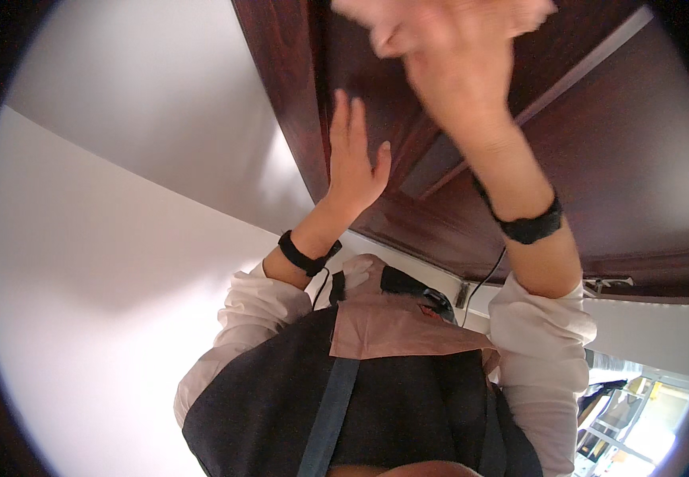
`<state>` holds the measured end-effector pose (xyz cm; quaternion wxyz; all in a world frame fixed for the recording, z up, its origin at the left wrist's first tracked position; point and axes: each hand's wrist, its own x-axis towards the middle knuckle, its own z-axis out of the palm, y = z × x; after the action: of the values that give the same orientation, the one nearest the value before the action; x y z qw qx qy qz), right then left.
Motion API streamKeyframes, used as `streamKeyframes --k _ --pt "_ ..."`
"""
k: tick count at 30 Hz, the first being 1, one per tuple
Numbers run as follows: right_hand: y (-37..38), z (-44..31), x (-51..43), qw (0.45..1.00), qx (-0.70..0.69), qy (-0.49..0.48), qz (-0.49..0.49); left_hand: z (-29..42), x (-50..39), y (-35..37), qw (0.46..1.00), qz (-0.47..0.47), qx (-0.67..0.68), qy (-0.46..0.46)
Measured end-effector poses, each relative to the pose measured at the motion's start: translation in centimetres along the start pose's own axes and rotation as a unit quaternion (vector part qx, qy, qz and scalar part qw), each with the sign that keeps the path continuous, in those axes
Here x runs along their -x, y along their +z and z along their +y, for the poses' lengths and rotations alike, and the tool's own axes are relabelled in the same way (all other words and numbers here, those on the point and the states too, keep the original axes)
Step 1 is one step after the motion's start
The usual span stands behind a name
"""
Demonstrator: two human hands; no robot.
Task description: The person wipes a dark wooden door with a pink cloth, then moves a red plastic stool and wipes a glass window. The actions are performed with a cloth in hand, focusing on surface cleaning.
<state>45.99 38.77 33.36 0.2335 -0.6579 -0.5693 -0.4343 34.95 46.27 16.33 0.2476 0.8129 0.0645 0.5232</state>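
Note:
My right hand [463,77], blurred, is at the top of the view over a dark reddish-brown wooden panelled surface [368,71]. It is closed on a crumpled pink cloth [392,36], which shows on both sides of the fingers; the far end runs out of the picture. Lower and to the left, my left hand [353,161] holds nothing. Its fingers point up along the wood and its thumb stands apart. The hand appears to lie against the panel near a raised moulding, though contact is hard to confirm.
A white wall [112,238] rises along the left. Black bands circle both wrists, with thin cables [487,277] hanging from them. A metal fitting [609,281] sits at the panel's lower edge. Bright shelving-like frames [615,417] stand at lower right.

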Motion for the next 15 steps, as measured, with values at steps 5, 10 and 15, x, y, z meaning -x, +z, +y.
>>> streamKeyframes --k 5,10,15 --pt "3.7 -3.5 6.3 0.99 -0.06 -0.122 -0.045 -0.7 1.4 -0.4 0.998 0.055 -0.001 0.007" --pt "0.7 -0.9 7.5 0.987 0.01 -0.155 -0.045 -0.8 1.9 -0.5 1.0 0.003 -0.008 0.005" --pt "-5.1 3.2 5.1 0.984 0.11 -0.1 0.101 0.0 1.4 -0.3 0.999 -0.007 0.009 0.038"
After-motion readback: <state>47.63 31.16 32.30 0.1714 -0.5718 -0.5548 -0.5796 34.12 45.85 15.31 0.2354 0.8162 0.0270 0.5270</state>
